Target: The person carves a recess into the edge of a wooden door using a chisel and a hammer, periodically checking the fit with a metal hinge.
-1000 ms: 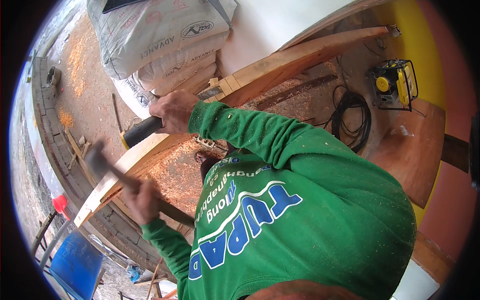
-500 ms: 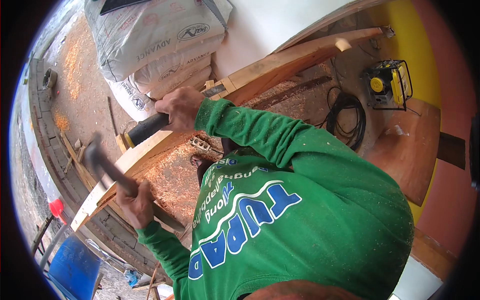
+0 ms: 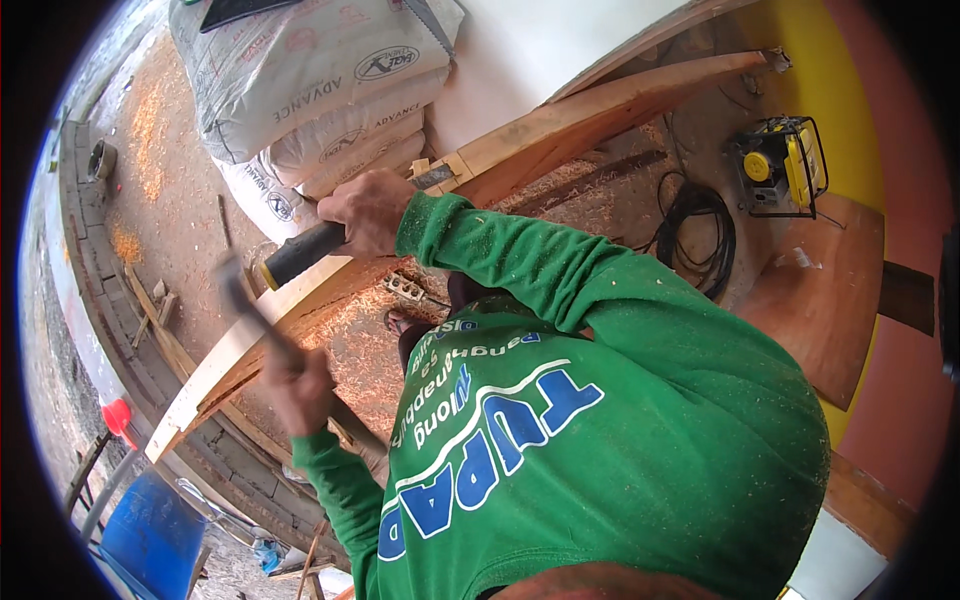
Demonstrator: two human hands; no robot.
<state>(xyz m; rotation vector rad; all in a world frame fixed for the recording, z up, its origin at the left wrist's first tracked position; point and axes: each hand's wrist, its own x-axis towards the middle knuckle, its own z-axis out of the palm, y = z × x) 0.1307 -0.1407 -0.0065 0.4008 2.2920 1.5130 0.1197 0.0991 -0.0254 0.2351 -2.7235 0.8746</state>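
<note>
Chisel (image 3: 303,254) along beam (image 3: 535,135) edge, floor (image 3: 180,215) beyond

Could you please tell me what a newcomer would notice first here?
The bright green sweatshirt, filling the lower middle, likely catches the eye first. Next come the left hand gripping a blurred hammer, left of centre, and the right hand around a black-handled tool at the wooden beam. At right stands a yellow machine.

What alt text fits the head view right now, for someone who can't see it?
The left hand grips a hammer, blurred and apart from a black-handled chisel, which the right hand holds at a long wooden beam. Wood shavings litter the floor; cement sacks are stacked beyond the beam.
</note>
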